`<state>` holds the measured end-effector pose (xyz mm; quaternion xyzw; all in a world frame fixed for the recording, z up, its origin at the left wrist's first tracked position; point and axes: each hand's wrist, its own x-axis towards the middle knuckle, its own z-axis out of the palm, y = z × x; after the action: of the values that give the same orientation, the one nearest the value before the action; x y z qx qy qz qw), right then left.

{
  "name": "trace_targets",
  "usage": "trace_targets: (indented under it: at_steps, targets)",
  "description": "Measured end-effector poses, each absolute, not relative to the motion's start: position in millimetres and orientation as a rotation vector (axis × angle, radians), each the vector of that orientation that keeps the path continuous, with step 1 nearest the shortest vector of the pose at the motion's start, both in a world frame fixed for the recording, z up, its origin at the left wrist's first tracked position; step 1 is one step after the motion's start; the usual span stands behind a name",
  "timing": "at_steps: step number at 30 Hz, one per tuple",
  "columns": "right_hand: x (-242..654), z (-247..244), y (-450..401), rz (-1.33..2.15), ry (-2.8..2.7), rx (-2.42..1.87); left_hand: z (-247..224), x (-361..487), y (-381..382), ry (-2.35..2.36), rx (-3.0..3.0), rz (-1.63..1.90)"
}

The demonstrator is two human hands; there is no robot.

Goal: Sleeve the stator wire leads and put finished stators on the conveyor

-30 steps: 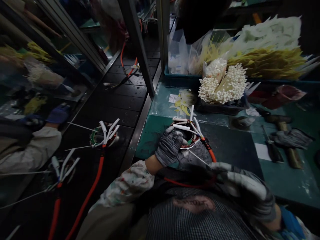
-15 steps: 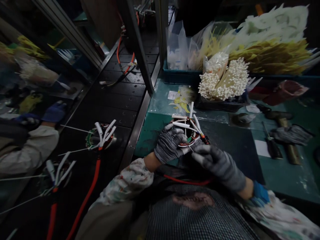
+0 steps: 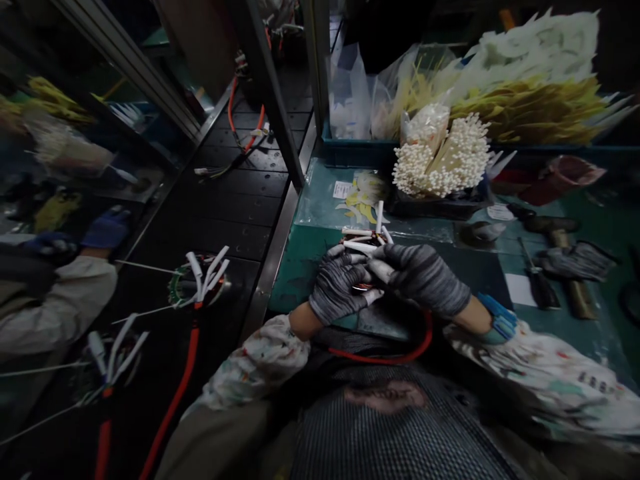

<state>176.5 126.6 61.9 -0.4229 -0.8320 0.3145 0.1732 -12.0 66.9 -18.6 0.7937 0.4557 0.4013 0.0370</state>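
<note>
My left hand (image 3: 338, 285), in a grey striped glove with pale fingertips, is closed around the left side of a ring-shaped motor stator (image 3: 362, 238). White sleeves (image 3: 361, 247) and copper winding show on the ring, which is largely covered by my gloves. My right hand (image 3: 425, 277), gloved alike, reaches over the ring's right side with thumb and fingers pinched. Whatever sits between those fingertips is hidden. A red cable (image 3: 427, 333) curves beneath my right hand and runs across my lap.
Left, a dark slatted conveyor (image 3: 240, 227) carries more stators (image 3: 180, 287) with red cables. A co-worker's gloved hand (image 3: 106, 228) is beyond. Behind my hands stand bundled white sleeves (image 3: 463, 157) and yellow sheets (image 3: 535, 110). A screwdriver (image 3: 543, 287) and hammer (image 3: 580, 297) lie right.
My right hand has moved left and up onto the stator, covering its right side and the cable joint. My left hand keeps its hold. The view has shifted slightly.
</note>
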Motion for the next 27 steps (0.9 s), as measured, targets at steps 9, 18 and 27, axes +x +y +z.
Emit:
trace_targets:
  at_steps: [9, 18, 27]
  targets:
    - [201, 63, 110, 1.398, -1.904, -1.063, -18, -16, 68, 1.43, 2.457, 1.057]
    - [206, 45, 103, 1.346, -1.869, -0.961, -19, -17, 68, 1.367, 2.459, 1.219]
    - [205, 50, 106, 1.302, -1.888, -0.972, -15, -17, 67, 1.417, 2.437, 1.061]
